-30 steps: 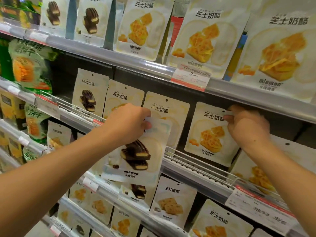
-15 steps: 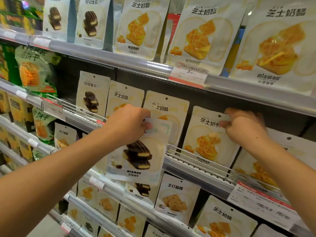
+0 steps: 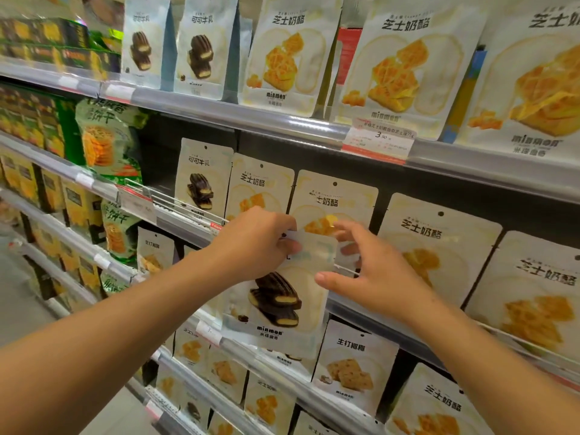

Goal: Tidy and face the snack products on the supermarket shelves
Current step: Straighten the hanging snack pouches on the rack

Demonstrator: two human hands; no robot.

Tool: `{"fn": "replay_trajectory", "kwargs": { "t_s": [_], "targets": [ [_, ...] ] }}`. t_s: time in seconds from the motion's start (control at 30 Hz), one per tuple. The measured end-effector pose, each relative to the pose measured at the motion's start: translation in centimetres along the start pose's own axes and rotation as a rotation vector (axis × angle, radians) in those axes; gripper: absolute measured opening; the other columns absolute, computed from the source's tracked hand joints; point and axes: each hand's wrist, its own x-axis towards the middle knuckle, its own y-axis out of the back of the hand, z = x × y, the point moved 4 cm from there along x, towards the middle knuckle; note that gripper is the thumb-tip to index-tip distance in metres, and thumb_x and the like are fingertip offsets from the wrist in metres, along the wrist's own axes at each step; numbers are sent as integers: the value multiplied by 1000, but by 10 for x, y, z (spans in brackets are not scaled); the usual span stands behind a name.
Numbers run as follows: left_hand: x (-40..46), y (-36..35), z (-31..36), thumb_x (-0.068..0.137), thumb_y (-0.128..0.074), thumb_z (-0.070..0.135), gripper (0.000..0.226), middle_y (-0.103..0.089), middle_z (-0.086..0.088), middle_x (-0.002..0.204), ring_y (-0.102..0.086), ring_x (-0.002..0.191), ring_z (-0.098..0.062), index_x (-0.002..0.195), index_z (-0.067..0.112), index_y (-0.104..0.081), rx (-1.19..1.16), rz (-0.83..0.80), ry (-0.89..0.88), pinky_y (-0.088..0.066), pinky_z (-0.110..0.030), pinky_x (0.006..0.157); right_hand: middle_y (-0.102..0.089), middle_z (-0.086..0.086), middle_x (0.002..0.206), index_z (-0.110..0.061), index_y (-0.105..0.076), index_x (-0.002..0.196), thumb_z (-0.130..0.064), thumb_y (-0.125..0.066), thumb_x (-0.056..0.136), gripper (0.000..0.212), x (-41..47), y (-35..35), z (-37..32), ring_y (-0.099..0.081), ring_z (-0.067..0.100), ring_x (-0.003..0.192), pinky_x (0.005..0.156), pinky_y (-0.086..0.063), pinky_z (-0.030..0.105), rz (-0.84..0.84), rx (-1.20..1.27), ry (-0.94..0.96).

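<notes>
Left hand [image 3: 251, 243] grips the top edge of the chocolate pouch [image 3: 279, 296], held in front of the middle shelf [image 3: 361, 312]. Right hand [image 3: 364, 271], fingers spread and holding nothing, reaches its top right corner. Recommend squaring it label-forward beside the matching chocolate pouch on the shelf [image 3: 201, 180], left of the cheese pouches [image 3: 433, 246]. Stocked shelves stand above and below.
</notes>
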Motion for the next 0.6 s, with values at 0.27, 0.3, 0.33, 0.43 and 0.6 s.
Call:
{"fn": "replay_trajectory", "kwargs": {
  "t_s": [0.27,0.3,0.33,0.43,0.6],
  "targets": [
    [-34,22,-122,91,-63,28,3,-57,14,75,-56,71,-5,94,29,-61,-242,126,-41,-44,-23,65,-68,1,75,-21,-68,85,-33,-69,85,12,83,-85,-78,-63,16,67,66,-53,49,-27,131,23],
    [-39,26,-147,90,-65,27,13,-57,15,83,-57,77,-4,102,29,-62,-255,158,-29,-44,-20,68,-69,0,77,-21,-70,87,-31,-69,86,10,96,-98,-90,-64,15,70,68,-54,48,-22,146,16],
    [-45,29,-174,88,-67,26,26,-57,16,95,-55,84,-2,113,30,-60,-273,193,-12,-44,-18,73,-71,-2,81,-22,-71,90,-29,-69,86,8,109,-110,-102,-66,12,75,70,-55,46,-11,164,6],
    [-66,40,-257,84,-65,38,56,-43,16,118,-50,77,6,133,33,-40,-309,292,80,-41,-13,71,-73,-11,91,-32,-72,97,-26,-70,86,13,150,-142,-132,-67,4,86,76,-58,37,-4,215,-9],
    [-88,34,-375,79,-65,56,71,-44,15,121,-55,86,3,137,35,-30,-458,169,369,-47,-19,70,-71,-23,90,-48,-65,94,-29,-71,83,22,216,-174,-175,-66,-6,87,71,-59,24,29,267,0]
  ]
}}
